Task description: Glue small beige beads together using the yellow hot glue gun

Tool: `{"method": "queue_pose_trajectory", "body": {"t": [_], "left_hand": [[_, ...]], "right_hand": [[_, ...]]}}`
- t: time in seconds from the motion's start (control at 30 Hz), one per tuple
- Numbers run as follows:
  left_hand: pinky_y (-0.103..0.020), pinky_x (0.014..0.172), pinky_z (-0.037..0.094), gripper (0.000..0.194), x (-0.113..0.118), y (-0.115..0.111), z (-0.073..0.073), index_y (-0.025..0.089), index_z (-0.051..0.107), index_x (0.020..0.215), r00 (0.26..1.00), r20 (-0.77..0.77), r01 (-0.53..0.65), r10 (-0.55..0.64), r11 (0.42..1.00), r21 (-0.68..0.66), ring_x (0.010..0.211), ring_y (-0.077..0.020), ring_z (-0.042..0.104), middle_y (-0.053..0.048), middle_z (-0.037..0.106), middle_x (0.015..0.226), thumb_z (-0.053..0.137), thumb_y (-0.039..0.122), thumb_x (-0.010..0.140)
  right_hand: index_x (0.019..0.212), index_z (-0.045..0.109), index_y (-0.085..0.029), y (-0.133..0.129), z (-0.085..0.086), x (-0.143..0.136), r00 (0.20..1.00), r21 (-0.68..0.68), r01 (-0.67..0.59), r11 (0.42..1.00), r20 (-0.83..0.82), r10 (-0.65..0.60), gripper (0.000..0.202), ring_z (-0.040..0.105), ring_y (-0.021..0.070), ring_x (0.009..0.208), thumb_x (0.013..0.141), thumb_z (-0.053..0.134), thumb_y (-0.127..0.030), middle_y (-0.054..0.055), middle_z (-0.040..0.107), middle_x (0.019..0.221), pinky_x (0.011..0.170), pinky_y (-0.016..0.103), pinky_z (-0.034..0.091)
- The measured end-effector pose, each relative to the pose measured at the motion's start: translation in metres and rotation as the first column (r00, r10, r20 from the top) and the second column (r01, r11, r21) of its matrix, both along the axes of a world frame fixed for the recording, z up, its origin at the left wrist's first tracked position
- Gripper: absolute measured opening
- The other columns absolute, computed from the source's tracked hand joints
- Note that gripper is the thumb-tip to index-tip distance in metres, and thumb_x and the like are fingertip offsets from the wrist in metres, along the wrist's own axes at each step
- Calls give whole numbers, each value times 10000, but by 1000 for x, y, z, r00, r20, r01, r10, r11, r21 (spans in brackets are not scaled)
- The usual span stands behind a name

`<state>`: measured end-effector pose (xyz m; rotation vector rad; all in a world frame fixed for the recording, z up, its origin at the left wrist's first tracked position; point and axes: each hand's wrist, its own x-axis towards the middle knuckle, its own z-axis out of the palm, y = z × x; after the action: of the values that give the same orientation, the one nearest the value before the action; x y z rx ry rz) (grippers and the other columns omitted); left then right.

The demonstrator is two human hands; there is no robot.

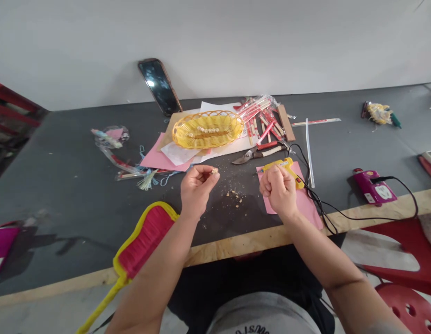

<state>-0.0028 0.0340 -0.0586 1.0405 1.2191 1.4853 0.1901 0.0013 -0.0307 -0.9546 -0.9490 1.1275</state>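
A small pale beige piece (pixel 214 171) is pinched between the thumb and fingertips of my left hand (pixel 196 190), over the grey tabletop (pixel 215 227). Closed into a fist, my right hand (pixel 278 189) is in front of a yellow glue gun (pixel 299 181); whatever it may hold is hidden. The glue gun lies on a pink sheet (pixel 307 208). Light crumbs (pixel 236 197) are scattered between my hands. Beyond them, a yellow oval basket (pixel 177 132) contains several small pale pieces like the one in my fingers.
Pruning shears (pixel 245 157) and red-wrapped chopsticks (pixel 267 123) lie behind my right hand. A phone (pixel 160 86) leans on the wall. Near my left forearm lies a red-and-yellow fan-shaped object (pixel 146 236). A black cord (pixel 358 217) runs to a purple power socket (pixel 375 188).
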Motion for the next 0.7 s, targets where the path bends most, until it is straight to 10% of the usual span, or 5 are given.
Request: {"method": "queue_pose_trajectory", "body": {"t": [0.3,0.47,0.7], "left_hand": [[-242,624,471,327,1,0,-2,172,751,926,994,-105,-16,18,1000,18,656,-109,559,-12,677,777,828,390,694],[-235,600,458,319,-1,-2,-6,179,753,927,981,-192,9,-4,1000,22,659,-121,568,-12,664,762,810,419,725],[-229,586,461,272,-2,-4,-7,193,765,922,968,-250,48,-28,996,74,648,-124,567,-10,664,742,801,402,751]], "right_hand": [[755,551,-233,-34,9,35,891,14,-155,988,434,134,280,532,131,566,988,564,-387,-9,571,640,550,285,452],[1141,668,-248,-46,-3,72,485,7,-238,971,867,112,242,678,257,1024,909,608,-217,104,688,1175,818,399,577],[1067,735,-188,-35,-15,139,102,196,70,978,974,-202,311,703,259,967,974,438,-186,126,758,1037,894,412,579]]}}
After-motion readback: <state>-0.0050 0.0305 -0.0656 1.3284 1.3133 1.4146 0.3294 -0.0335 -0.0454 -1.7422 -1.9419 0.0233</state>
